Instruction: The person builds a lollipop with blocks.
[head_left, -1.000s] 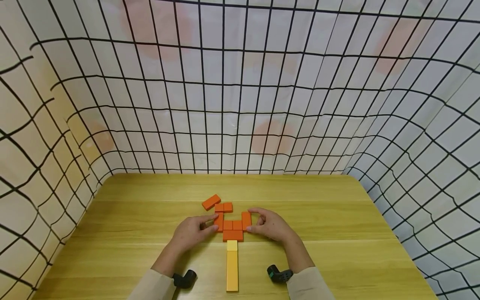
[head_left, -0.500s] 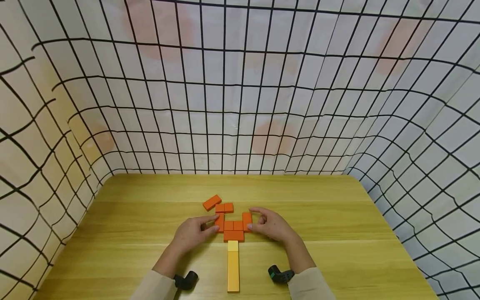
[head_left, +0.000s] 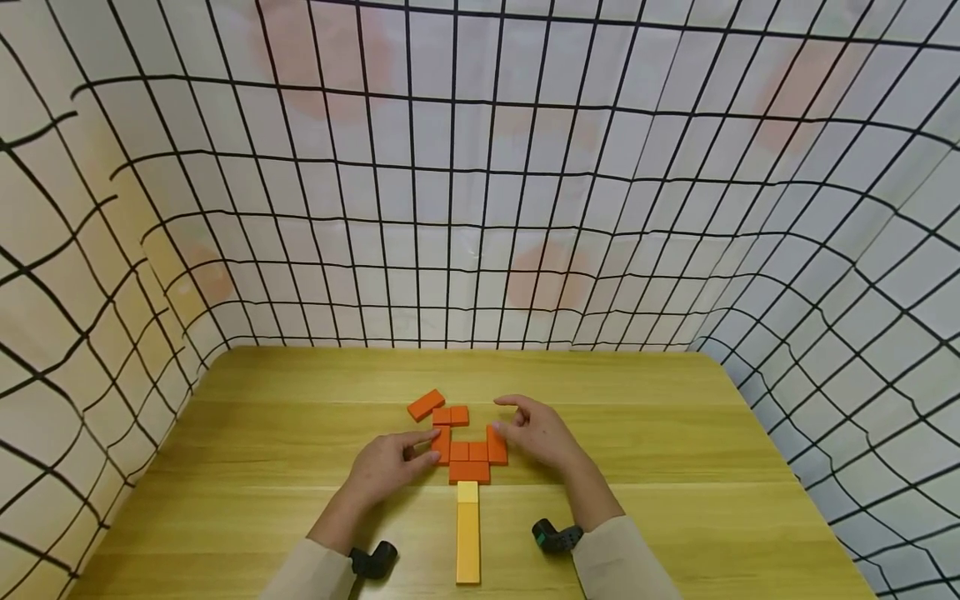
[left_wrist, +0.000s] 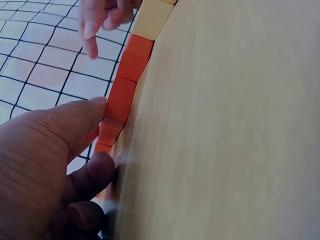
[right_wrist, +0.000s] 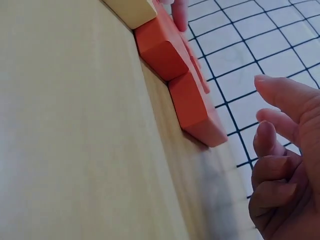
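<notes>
One orange rectangular block (head_left: 445, 451) lies on the wood-grain surface (head_left: 675, 433), touched by thumb and index finger of the left hand (head_left: 384, 465); whether this grip clasps it I cannot tell. The right hand (head_left: 542, 433), its grip released, hovers beside another orange rectangular block (head_left: 497, 448).

Smooth, matt orange blocks (head_left: 469, 472) lie near the fingers (head_left: 416, 438); beneath these spreads a smooth wood-grain desk (head_left: 675, 450), and behind them sit matt cloth sleeves (head_left: 626, 562).
</notes>
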